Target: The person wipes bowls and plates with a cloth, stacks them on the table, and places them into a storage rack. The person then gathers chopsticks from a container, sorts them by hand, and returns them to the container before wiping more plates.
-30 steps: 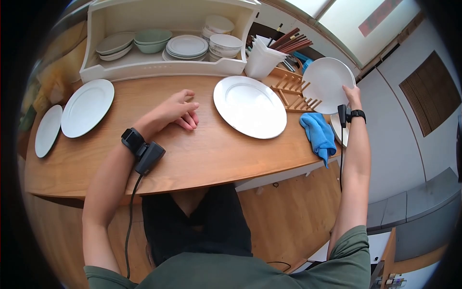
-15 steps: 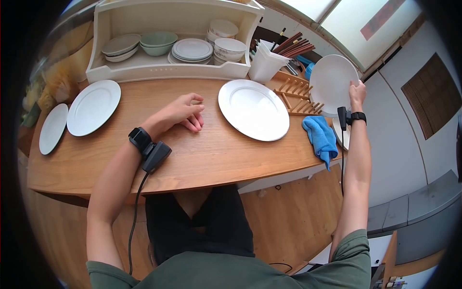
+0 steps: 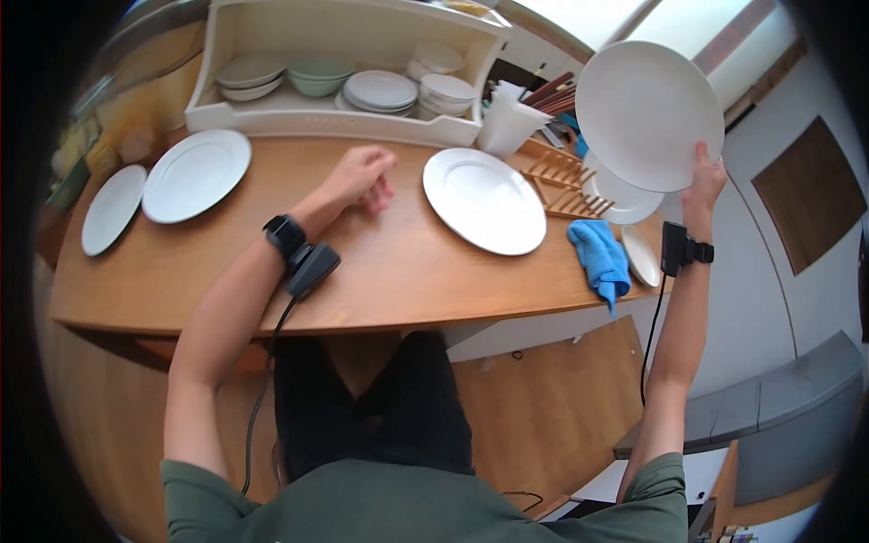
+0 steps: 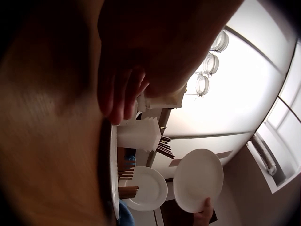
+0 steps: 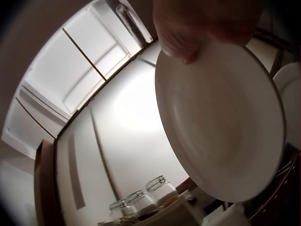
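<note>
My right hand [image 3: 705,185] grips a round white plate [image 3: 649,116] by its lower right rim, the thumb over its face. The plate is raised and tilted up, above the wooden peg rack [image 3: 566,185]. A second white plate [image 3: 623,201] stands upright at the rack, partly hidden by the held one; the left wrist view shows both plates apart. My left hand [image 3: 360,179] holds nothing, its fingers loosely bent over the wooden table [image 3: 317,271]. To its right lies a large white plate [image 3: 484,201].
Two white plates [image 3: 197,176] lie at the table's left end. At the back, a white shelf [image 3: 344,129] holds stacked bowls and dishes. A white holder [image 3: 509,122] with chopsticks stands beside it. A blue cloth [image 3: 599,258] and a small dish [image 3: 641,255] lie at the right edge.
My right hand has lifted the held plate up from the rack, uncovering another plate behind it. The left hand stays over the table, shifting slightly. The head view has shifted a little.
</note>
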{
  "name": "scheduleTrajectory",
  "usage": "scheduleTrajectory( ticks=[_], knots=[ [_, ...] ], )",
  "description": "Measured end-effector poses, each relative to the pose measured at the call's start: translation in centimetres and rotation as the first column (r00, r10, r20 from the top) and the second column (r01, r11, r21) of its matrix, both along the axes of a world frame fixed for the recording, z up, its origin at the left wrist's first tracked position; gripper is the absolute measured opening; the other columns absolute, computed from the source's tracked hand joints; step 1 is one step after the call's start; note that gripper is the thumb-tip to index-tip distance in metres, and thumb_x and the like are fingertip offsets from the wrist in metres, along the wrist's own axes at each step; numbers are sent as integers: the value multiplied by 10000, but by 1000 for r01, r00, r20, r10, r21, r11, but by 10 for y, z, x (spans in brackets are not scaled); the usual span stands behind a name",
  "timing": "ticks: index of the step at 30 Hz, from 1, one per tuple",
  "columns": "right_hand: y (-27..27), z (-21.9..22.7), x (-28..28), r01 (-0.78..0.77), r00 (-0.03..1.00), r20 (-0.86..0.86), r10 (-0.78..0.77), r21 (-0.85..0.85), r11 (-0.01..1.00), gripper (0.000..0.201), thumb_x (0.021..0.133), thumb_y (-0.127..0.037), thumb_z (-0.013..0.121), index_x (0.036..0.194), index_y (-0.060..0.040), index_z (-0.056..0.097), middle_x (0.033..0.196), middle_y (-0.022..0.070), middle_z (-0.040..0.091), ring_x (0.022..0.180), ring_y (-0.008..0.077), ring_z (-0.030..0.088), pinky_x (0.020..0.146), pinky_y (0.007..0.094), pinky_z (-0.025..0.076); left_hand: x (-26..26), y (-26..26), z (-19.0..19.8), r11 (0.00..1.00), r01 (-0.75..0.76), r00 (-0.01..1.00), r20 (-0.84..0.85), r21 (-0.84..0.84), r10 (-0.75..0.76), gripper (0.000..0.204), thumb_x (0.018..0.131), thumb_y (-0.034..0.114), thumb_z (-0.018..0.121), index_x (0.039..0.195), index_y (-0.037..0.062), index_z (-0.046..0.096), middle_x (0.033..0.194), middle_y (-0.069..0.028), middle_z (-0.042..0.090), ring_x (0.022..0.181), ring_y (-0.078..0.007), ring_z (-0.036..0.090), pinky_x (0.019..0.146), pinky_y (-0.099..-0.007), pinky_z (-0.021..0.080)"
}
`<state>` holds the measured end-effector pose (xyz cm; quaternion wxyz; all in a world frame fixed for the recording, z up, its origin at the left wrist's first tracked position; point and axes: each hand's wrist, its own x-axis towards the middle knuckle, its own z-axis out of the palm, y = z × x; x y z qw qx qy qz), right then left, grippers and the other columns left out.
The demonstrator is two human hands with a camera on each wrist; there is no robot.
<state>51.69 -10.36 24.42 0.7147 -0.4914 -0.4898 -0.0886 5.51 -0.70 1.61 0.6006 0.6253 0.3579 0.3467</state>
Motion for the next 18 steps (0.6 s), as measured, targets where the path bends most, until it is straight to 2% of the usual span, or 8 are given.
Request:
scheduleTrajectory(
  ticks=[1,3,6,7,8,11,14,18],
  knots=[
    [0,-7,-20,-208,970,-124,208,13,978,308,874,-110,652,1113,67,573,1041,117,649,882,190,631,784,311,515,-5,1,4,1000,-22,1000,-14,-11,21,385,981,289,449,1222,-10,465,759,-89,614,571,-152,626,501,-241,533],
    [7,-27,-55,-294,946,-141,290,-4,956,311,871,-114,658,1122,48,573,1042,111,648,882,185,628,790,307,516,-12,-3,17,989,-109,975,204,104,86,410,985,360,419,1177,9,509,820,-95,626,668,-158,651,583,-257,547],
    [16,-64,-115,-473,864,-220,452,-52,879,335,851,-120,686,1134,22,575,1047,107,647,883,178,622,797,297,513,-24,-11,26,982,-161,916,384,97,112,484,982,439,382,1175,16,514,917,-120,637,834,-167,658,680,-266,550],
    [18,-78,-140,-549,820,-253,514,-95,830,332,856,-121,680,1137,19,573,1048,109,646,885,177,621,800,298,511,-33,-11,26,990,-120,920,384,75,83,542,973,495,356,1186,21,509,1078,-129,622,949,-180,635,774,-291,540],
    [21,-92,-162,-622,769,-287,571,-131,772,329,860,-122,674,1140,16,571,1050,111,646,887,176,620,804,300,510,-40,-13,25,988,-133,920,381,77,94,542,973,495,356,1186,21,509,1078,-129,622,949,-180,635,774,-291,540],
    [36,-133,-221,-747,648,-445,618,-213,630,325,880,-135,647,1156,10,556,1053,118,644,913,174,621,816,311,505,-68,-21,28,1000,0,877,481,14,-7,676,944,561,355,1343,17,392,1312,-155,485,1165,-222,522,870,-340,509],
    [44,-164,-264,-804,583,-516,627,-257,536,339,890,-151,635,1171,13,540,1051,121,644,918,177,623,822,315,504,-89,-27,22,994,-87,828,559,65,36,718,923,569,410,1372,11,360,1347,-147,464,1194,-241,496,947,-356,463],
    [57,-185,-286,-848,515,-612,600,-263,460,338,898,-168,626,1162,18,527,1041,117,643,908,184,625,825,319,507,-103,-31,19,980,-178,843,500,-88,198,601,921,416,502,1309,-35,417,1259,-166,535,1159,-241,532,979,-360,443]
  ],
)
